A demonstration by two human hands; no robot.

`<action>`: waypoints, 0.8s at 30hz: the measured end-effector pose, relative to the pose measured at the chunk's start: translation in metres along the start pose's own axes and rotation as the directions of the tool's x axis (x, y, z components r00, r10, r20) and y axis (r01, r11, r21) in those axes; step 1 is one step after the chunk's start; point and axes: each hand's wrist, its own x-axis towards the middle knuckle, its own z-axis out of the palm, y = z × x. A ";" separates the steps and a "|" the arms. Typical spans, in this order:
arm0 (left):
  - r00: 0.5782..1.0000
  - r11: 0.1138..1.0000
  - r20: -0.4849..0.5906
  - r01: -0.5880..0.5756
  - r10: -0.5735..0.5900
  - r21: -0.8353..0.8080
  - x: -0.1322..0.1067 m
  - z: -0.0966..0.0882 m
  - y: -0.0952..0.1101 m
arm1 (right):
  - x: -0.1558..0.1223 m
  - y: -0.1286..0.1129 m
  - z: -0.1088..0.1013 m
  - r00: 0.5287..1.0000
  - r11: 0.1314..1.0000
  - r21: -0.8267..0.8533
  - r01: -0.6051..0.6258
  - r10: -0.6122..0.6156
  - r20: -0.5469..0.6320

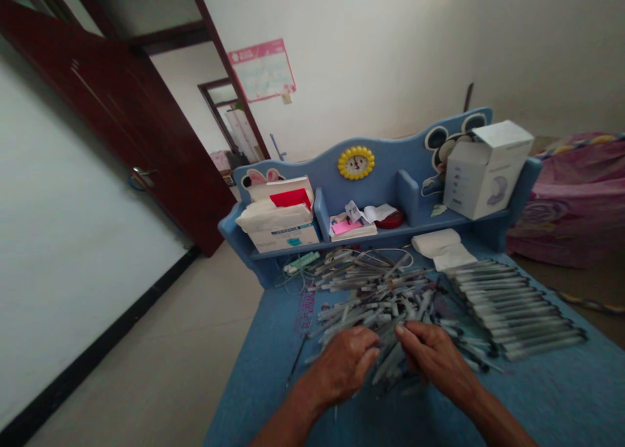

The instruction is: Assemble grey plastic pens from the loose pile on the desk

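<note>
The left hand (344,362) is curled and the right hand (437,356) brings thumb to finger, though blur hides whether either grips anything; under and beyond them lies a loose pile of pens (375,313), left of a neat row of pens (522,307) on the blue desk (263,362). The step seems to be fingertip work on single pens; the next move calls for a light pinch, as the pile lies crossed

Passage: I had bare blue tabletop (556,395) at front right and a strip along its left edge | Ahead: the loose pen heap (349,317) blocked me low down, the shelf (390,159) behind it higher up | Right: the pen row (512,305) barred my way
</note>
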 end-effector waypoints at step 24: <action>0.998 0.984 0.054 -0.047 0.039 0.169 -0.007 -0.005 0.003 | -0.005 0.005 -0.003 0.961 0.981 0.175 -0.084 0.033 0.273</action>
